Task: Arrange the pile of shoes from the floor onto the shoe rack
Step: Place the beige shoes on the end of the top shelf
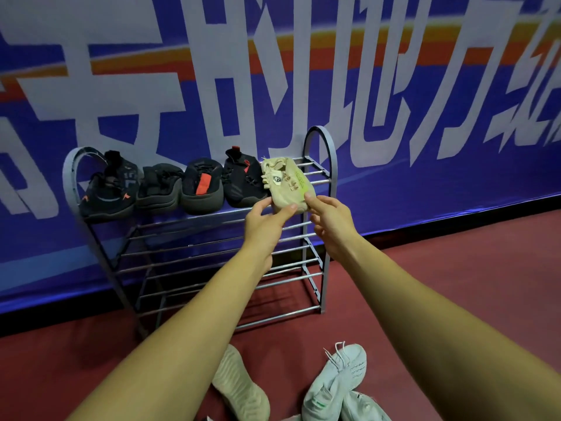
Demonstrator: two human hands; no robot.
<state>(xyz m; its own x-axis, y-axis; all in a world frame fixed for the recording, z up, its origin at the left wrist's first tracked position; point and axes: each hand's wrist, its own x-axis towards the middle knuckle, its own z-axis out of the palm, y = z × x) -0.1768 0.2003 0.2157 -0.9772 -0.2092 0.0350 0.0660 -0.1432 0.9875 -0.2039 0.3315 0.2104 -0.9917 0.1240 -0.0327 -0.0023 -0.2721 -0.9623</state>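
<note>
On top of the shoe rack [322, 141]: four dark shoes [202, 185], plus beige shoe [287, 183] — toe pinched by left hand [267, 221] and right hand [331, 227]. At least three pale shoes [335, 381] on floor — past halfway, I'd say.

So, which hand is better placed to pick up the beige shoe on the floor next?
Left hand, probably. It and the right hand grip the held beige shoe, but the floor beige shoe lies beside the left forearm.

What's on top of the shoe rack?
Four black shoes in a row, then a beige shoe that the left hand and right hand hold. The bars under them are hidden.
</note>
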